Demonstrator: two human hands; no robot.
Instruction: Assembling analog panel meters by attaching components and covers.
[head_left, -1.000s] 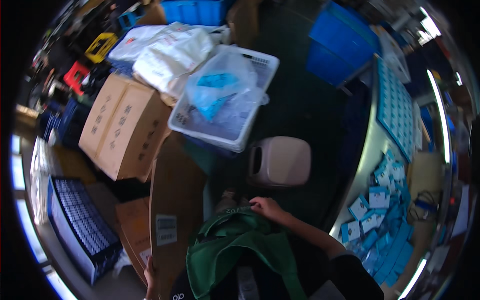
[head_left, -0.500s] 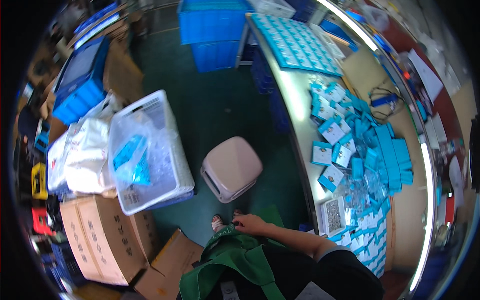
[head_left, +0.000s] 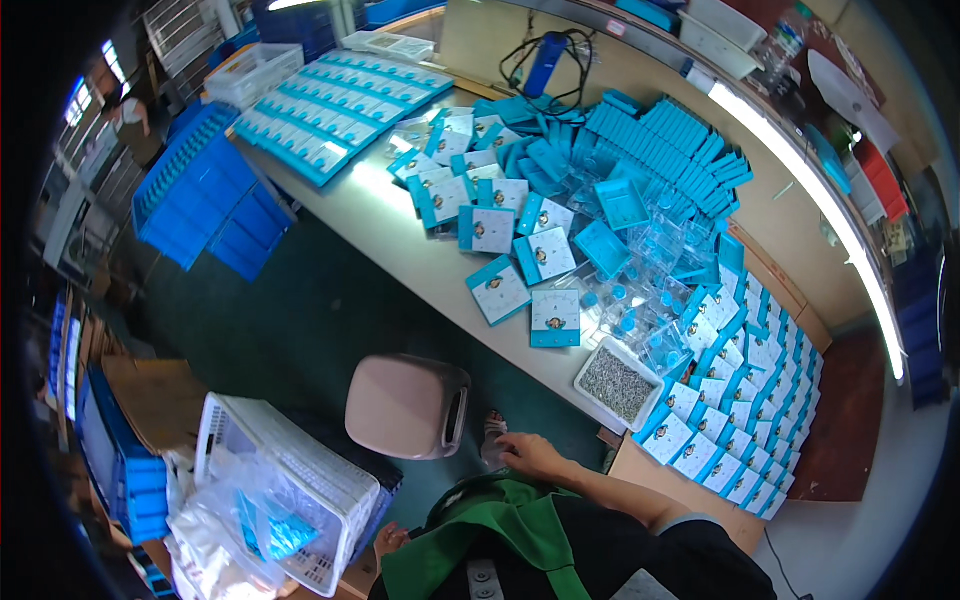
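Observation:
My right hand (head_left: 532,456) hangs over the front of my green apron (head_left: 500,525), its fingers loosely bent and nothing visible in them. Part of my left hand (head_left: 392,541) shows at the apron's left side, fingers slightly apart and seemingly holding nothing; the rest is hidden. Ahead of them stands a beige stool (head_left: 398,405). On the workbench (head_left: 420,305) to the right lie loose teal-and-white square boxes (head_left: 490,230), clear plastic pieces (head_left: 650,325), and a white tray of small grey bits (head_left: 618,385).
Teal box parts (head_left: 665,150) are stacked by the bench's back wall. Rows of boxes fill the right end (head_left: 740,410) and a flat panel (head_left: 340,110) the far end. Blue crates (head_left: 210,200) stand beyond; a white basket (head_left: 290,480) holds bags at lower left.
My view has turned to the right, so the bench now spans the middle and the stool and basket sit lower left. My left hand has come into view. My right hand stays before the apron.

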